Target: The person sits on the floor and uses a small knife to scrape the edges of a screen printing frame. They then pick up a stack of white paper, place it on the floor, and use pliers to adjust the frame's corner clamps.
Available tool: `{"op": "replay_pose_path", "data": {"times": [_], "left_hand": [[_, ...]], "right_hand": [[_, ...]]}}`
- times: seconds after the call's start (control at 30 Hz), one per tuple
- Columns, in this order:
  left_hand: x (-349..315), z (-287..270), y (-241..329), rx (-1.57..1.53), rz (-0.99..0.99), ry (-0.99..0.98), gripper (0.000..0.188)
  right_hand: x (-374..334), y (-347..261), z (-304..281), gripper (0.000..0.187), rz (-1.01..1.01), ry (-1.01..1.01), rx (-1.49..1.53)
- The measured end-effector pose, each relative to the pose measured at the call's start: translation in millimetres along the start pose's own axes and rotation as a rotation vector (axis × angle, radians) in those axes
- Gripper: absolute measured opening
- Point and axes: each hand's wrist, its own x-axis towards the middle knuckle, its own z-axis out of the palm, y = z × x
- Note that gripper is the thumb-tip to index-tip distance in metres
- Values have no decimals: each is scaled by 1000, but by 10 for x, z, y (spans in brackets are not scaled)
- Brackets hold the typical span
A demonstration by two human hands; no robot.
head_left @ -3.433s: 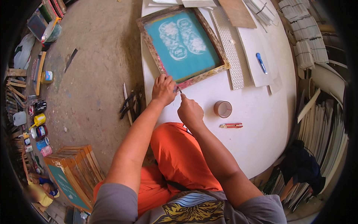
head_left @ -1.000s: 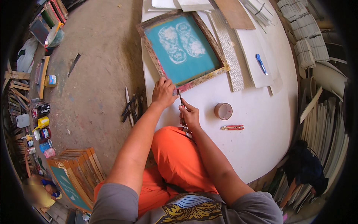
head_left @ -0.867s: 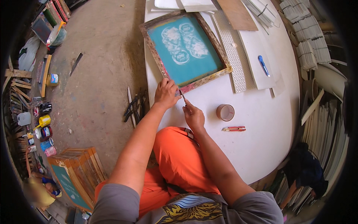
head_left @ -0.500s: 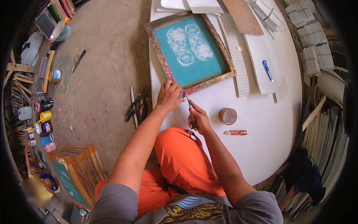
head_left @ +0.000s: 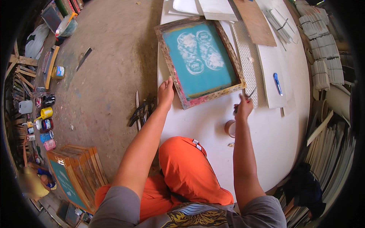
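Note:
A screen-printing frame (head_left: 211, 95), worn wood with teal mesh and pale printed shapes, lies on the white table. My left hand (head_left: 166, 93) is closed at the left side of the frame, its fingertips on the wood near the lower corner. At the frame's lower right corner, my right hand (head_left: 244, 108) grips what looks like a screwdriver, with a dark handle and thin metal shaft (head_left: 253, 92). The shaft points away from me, beside the corner. A brown tape roll (head_left: 230, 128) lies partly behind my right wrist. My forearm covers most of a red cutter.
On the right of the table lie white boards (head_left: 269, 81), a blue cutter (head_left: 278, 84), a textured strip (head_left: 245, 49) and a brown board (head_left: 255, 22). Black-handled tools (head_left: 142, 113) rest left of the table. Paint containers (head_left: 46, 113) and stacked frames (head_left: 78, 173) stand further left. Two people are nearby.
My right hand has moved right with the screwdriver, from the frame's near corner to its lower right corner. My left hand has shifted from that near corner up along the left side.

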Motion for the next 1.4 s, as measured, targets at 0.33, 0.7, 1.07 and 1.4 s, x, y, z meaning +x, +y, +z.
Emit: {"op": "replay_pose_path", "data": {"times": [0.33,0.7,1.07,1.4], "left_hand": [[-47,219,15,-39,71,82,62],[-33,-51,262,-272,-97,120,65],[-93,-730,447,-342,-2,14,85],[-446,-1954,-430,-355,167,346,54]], "right_hand": [[663,-223,-3,31,14,-102,-219],[563,-161,-11,26,157,-133,11],[-35,-69,168,34,158,-329,-289],[-1073,123,535,40,-27,-647,-453]]}}
